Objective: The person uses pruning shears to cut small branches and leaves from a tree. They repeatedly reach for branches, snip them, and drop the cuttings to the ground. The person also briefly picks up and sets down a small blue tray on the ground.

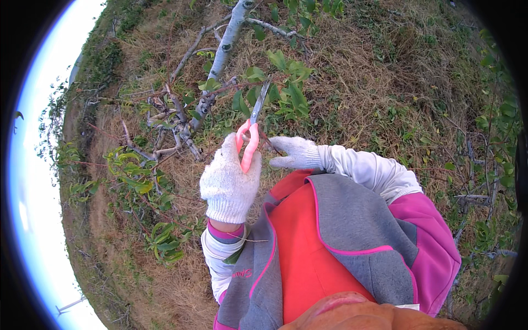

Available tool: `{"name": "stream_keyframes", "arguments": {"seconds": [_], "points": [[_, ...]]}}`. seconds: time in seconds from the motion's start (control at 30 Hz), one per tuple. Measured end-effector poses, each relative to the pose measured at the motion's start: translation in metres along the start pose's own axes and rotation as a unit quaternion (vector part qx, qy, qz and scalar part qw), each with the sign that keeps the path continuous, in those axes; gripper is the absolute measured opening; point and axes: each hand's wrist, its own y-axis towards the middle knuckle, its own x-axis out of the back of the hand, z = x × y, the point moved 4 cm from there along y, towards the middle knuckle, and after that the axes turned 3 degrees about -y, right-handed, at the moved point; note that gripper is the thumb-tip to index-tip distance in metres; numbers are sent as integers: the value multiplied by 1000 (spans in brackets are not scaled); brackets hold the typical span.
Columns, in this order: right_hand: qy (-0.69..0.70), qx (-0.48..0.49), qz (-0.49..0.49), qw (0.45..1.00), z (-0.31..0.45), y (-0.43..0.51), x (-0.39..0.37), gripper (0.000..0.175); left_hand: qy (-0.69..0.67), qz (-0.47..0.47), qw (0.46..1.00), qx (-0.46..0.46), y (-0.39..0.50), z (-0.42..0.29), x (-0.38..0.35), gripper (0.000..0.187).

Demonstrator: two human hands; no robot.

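My left hand (231, 181), in a white knitted glove, holds pruning shears (254, 113) with pink handles and a spring between them. The narrow metal blades point up and lie close together among green leaves (295, 93) on a thin reddish shoot. To the right is my right hand (295, 152), also in a white glove, its fingers pointing left towards the shears. A thin reddish-brown twig passes between its thumb and fingers; whether they grip it is unclear. Behind the leaves rises a pale grey tree trunk (226, 47).
Bare cut branches (179, 115) fork left of the trunk. Leafy shoots (165, 239) stand at lower left, and more twigs and leaves (491, 165) line the right side. Dry grass (363, 62) covers the ground. A loose twig and a leaf (233, 256) lie at my left sleeve.
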Motion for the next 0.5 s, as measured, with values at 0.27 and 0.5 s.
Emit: {"name": "stream_keyframes", "arguments": {"seconds": [0.27,0.5], "points": [[227,4,44,973,-12,9,-23,36,-16,29,998,47,-8,0,-9,47],[225,-11,18,974,-33,9,-24,29,-161,-41,986,25,-13,0,-9,53]]}}
